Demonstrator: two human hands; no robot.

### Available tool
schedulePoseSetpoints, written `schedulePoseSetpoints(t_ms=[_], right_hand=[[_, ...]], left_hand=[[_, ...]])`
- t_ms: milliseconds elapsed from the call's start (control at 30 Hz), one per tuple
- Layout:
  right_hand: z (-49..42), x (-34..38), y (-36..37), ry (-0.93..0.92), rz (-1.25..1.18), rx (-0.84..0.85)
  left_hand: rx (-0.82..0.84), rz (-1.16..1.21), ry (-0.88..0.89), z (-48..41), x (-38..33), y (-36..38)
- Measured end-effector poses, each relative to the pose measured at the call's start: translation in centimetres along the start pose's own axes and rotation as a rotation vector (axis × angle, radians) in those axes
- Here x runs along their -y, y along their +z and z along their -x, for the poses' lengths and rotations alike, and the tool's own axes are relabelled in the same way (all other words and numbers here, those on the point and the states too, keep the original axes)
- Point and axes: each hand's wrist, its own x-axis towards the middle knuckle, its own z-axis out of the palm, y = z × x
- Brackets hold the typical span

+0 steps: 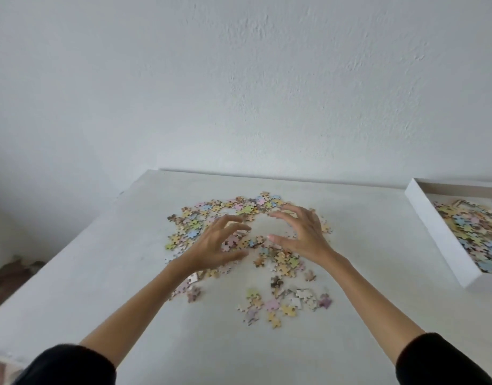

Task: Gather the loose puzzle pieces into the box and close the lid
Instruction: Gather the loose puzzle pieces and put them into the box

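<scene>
Your left hand and right hand hang over the middle of the loose puzzle pieces on the counter. Their palms are turned toward each other, with fingers spread and gently curved like two halves of a scoop. Neither hand has hold of anything. You cannot tell whether the fingertips touch the pieces below them.

The pile rings your hands, thickest on the far side and to the left. A smaller scatter lies nearer to you.

What matters for the coming move is the box. It sits well apart from the pile, off to your right at the edge of view, with a layer of pieces already inside. Its long axis runs away from you, so its long white wall faces the pile.

Your right hand is the nearer one. Any handful probably has to travel rightward and clear that wall, with the left hand crossing farther. No lid is in view, so much of the task looks undone.
</scene>
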Motion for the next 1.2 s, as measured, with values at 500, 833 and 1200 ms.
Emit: schedulePoseSetpoints(t_ms=[500,833,1200], right_hand=[[-1.1,3.9,4.0,0.119,0.185,0.044],[-8.0,1.2,1.9,0.24,0.068,-0.054],[-6.6,1.7,4.1,0.155,0.013,-0.036]], left_hand=[[-0.021,-0.054,-0.093,1.8,4.1,-0.4],[-0.343,-0.024,-0.487,1.5,11.0,-4.2],[0.074,0.098,-0.289,1.0,10.1,-2.8]])
